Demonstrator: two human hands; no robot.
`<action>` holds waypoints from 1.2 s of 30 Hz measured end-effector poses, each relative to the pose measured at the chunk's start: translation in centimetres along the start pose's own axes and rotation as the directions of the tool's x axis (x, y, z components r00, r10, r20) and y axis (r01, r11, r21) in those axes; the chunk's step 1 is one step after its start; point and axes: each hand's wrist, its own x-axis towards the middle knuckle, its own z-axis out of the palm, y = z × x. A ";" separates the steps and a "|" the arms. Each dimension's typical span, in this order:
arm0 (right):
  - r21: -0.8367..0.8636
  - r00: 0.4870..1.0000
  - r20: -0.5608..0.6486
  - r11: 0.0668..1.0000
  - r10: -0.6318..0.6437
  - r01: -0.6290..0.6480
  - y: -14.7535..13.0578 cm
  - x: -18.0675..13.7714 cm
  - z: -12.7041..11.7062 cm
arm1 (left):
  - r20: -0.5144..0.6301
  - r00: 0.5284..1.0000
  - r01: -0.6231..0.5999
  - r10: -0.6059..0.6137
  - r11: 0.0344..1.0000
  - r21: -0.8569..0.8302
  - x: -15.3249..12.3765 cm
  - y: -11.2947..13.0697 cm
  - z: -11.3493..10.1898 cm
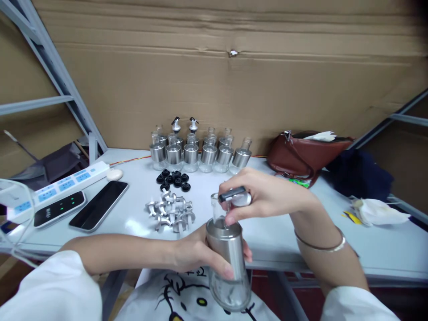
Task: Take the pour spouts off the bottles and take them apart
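My left hand is wrapped round a glass bottle with a brushed metal sleeve, tilted in front of the table's near edge. At its neck, my right hand pinches a pour spout with a silver body and black lever. The spout's lower end is hidden by my fingers, so I cannot tell whether it sits in the neck. Left of the bottle lies a pile of silver spout parts, and behind it a cluster of black stoppers.
Several metal-sleeved bottles stand at the back, two with spouts. On the left lie a power strip, a phone, a black device and a white round object. A brown bag and white packet lie right.
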 end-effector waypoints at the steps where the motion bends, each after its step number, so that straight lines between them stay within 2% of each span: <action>1: 0.009 1.000 -0.005 1.000 -0.008 0.008 -0.2 -0.3 -0.2 | 0.006 1.000 -0.014 0.014 1.000 0.006 0.1 -0.2 0.0; 3: 0.020 0.997 -0.069 1.000 0.022 -0.020 -0.7 -1.4 -0.9 | 0.029 1.000 -0.001 0.001 1.000 -0.025 0.2 -1.1 -0.2; 5: 0.013 0.964 -0.244 0.995 0.102 -0.103 -1.0 -2.9 -2.1 | 0.078 0.991 0.110 -0.104 0.992 -0.064 0.4 -2.7 -0.7; 6: -0.006 0.918 -0.381 0.993 0.108 -0.120 -1.0 -3.7 -2.7 | 0.112 0.972 0.215 -0.209 0.976 -0.045 0.5 -3.6 -1.0; 8: -0.051 0.765 -0.628 0.973 0.143 -0.223 -0.5 -5.0 -4.0 | 0.111 0.953 0.286 -0.283 0.958 -0.008 0.7 -5.1 -1.6; 9: -0.057 0.694 -0.701 0.957 0.164 -0.284 0.1 -5.5 -4.6 | 0.109 0.956 0.277 -0.274 0.961 -0.016 0.9 -5.6 -1.8; 10: -0.061 0.647 -0.735 0.930 0.204 -0.362 0.9 -5.7 -5.1 | 0.102 0.961 0.260 -0.255 0.965 -0.039 1.0 -5.8 -2.0; 12: -0.126 0.585 -0.780 0.860 0.223 -0.494 2.8 -5.8 -5.9 | 0.089 0.969 0.237 -0.229 0.968 -0.087 1.1 -5.6 -2.1; 14: -0.243 0.579 -0.790 0.766 0.199 -0.595 5.1 -5.4 -6.2 | 0.085 0.966 0.253 -0.245 0.962 -0.100 1.0 -5.1 -2.0; 16: -0.302 0.619 -0.746 0.703 0.247 -0.644 7.3 -5.0 -6.2 | 0.096 0.958 0.278 -0.270 0.957 -0.080 1.0 -4.7 -1.9; 18: -0.295 0.619 -0.721 0.669 0.313 -0.682 9.4 -4.6 -6.1 | 0.096 0.952 0.296 -0.289 0.953 -0.063 0.9 -4.7 -1.8; 22: -0.313 0.617 -0.723 0.649 0.310 -0.694 12.8 -4.4 -5.8 | 0.088 0.948 0.312 -0.306 0.948 -0.063 0.9 -4.9 -1.8; 27: -0.320 0.589 -0.757 0.624 0.284 -0.713 15.7 -4.1 -5.2 | 0.100 0.950 0.302 -0.295 0.951 -0.065 1.0 -4.9 -1.8; 36: -0.302 0.556 -0.789 0.624 0.261 -0.721 18.2 -3.2 -3.8 | 0.117 0.949 0.302 -0.292 0.950 -0.078 1.1 -5.2 -2.2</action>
